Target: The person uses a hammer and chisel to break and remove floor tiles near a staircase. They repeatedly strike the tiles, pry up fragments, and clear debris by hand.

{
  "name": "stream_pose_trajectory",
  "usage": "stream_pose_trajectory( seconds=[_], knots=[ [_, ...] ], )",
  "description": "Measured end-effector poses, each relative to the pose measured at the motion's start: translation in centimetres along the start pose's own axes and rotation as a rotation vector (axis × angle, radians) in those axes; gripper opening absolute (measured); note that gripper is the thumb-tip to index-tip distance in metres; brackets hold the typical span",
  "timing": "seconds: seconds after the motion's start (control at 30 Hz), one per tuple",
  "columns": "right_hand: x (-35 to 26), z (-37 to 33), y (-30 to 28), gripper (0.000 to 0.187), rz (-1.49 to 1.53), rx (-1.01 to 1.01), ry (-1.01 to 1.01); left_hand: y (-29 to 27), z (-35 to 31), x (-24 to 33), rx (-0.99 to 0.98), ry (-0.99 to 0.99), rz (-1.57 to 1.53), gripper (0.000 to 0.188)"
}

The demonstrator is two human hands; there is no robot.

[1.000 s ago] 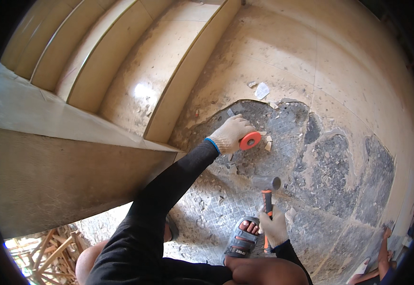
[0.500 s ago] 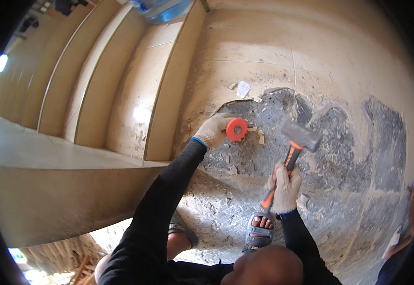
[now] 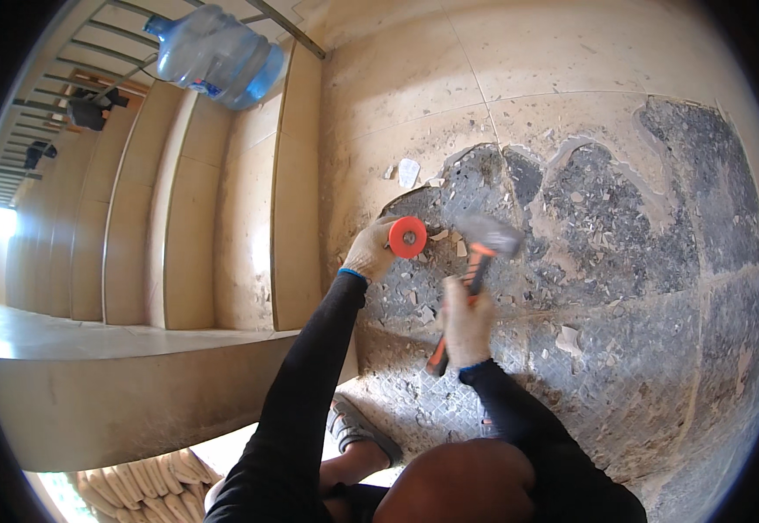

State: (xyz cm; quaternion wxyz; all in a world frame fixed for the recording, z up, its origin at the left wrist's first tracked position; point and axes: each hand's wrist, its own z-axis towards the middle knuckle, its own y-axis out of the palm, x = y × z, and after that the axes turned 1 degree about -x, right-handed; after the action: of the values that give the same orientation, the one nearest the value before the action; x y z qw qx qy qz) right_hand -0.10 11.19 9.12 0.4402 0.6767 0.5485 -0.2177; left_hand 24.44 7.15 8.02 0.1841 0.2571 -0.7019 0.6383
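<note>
My left hand [image 3: 367, 251], in a cream knitted glove with a blue cuff, is closed round a chisel with a round red hand guard [image 3: 407, 250]. The guard faces up and hides the chisel's shaft and tip. In my gloved right hand [image 3: 468, 329] is a short sledgehammer [image 3: 481, 254] with an orange and black handle. Its grey steel head, blurred by motion, hangs just right of the guard, apart from it. Below both tools lies rough grey mortar [image 3: 606, 235] where floor tiles are broken away, with chips scattered over it.
Beige tiled steps [image 3: 297, 192] rise at the left, with a large blue water bottle [image 3: 218, 57] lying on them beside a metal railing [image 3: 109, 65]. A white tile shard [image 3: 408, 173] lies beyond the chisel. Stacked sacks [image 3: 144, 488] show at the lower left. My sandaled foot [image 3: 358, 433] stands near the step.
The hammer has swung left, nearer to the red guard. My left hand keeps its hold on the chisel. The view has shifted, showing more of the bottle; another person's arm at right is out of sight.
</note>
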Motion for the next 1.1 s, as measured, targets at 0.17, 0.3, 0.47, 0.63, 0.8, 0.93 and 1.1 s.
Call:
stream_pose_trajectory(
  seconds=[0.17, 0.3, 0.47, 0.63, 0.8, 0.93, 1.1],
  knots=[
    [-1.1, -0.9, 0.4, 0.024, 0.643, 0.169, -0.365, 0.0, -0.2, -0.4, 0.011, 0.022, -0.047, 0.042],
    [2.7, -0.7, 3.0, 0.033, -0.41, -0.184, 0.179, -0.1, 0.0, -0.1, -0.019, 0.039, -0.031, 0.039],
    [0.5, -1.8, 0.6, 0.026, -0.033, -0.143, 0.092, 0.0, 0.2, 0.2, 0.01, 0.002, -0.02, 0.04],
    [0.4, -2.2, 0.1, 0.026, 0.373, 0.069, -0.158, 0.1, 0.1, -0.2, 0.011, 0.011, -0.012, 0.04],
    [4.3, 0.0, 2.3, 0.032, -0.416, -0.215, 0.046, 0.3, 0.4, -0.2, -0.04, -0.001, -0.061, 0.043],
    [0.7, -1.4, -0.8, 0.025, -0.265, -0.195, 0.032, 0.4, 0.2, 0.2, 0.022, 0.007, -0.009, 0.044],
    [-1.2, -1.5, -0.4, 0.027, 0.502, 0.118, -0.312, 0.1, 0.2, 0.2, -0.004, 0.019, -0.039, 0.043]
  ],
)
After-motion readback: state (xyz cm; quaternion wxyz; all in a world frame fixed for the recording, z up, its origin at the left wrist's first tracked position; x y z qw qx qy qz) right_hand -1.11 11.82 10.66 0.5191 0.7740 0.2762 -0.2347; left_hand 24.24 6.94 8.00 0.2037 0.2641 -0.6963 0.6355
